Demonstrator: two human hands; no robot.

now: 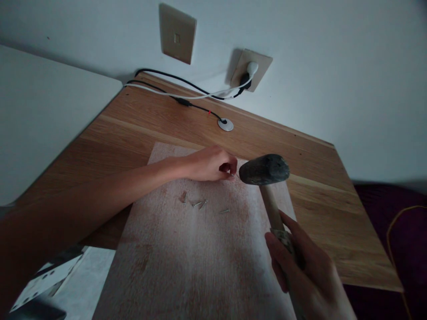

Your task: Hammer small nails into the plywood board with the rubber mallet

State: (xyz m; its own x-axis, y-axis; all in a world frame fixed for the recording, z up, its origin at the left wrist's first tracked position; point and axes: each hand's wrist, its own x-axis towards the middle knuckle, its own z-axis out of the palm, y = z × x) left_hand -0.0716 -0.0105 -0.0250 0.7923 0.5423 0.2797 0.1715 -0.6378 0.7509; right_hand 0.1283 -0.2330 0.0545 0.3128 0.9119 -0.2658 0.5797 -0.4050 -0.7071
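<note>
A pale reddish plywood board (187, 258) lies on a wooden desk (133, 129). My left hand (210, 164) rests on the board's far part, its fingers pinched on a small nail (232, 175) held against the wood. My right hand (307, 271) is wrapped round the wooden handle of a hammer (265, 171). The hammer's dark head hangs just right of the pinched nail, very close to my left fingertips. Several loose nails (198, 203) lie on the board a little nearer to me than my left hand.
Black and white cables (173, 91) run along the desk's far edge to a wall socket (250, 71). A round cable grommet (226, 125) sits in the desk top. A blank wall plate (176, 39) is higher up. A dark purple surface (390, 231) lies to the right.
</note>
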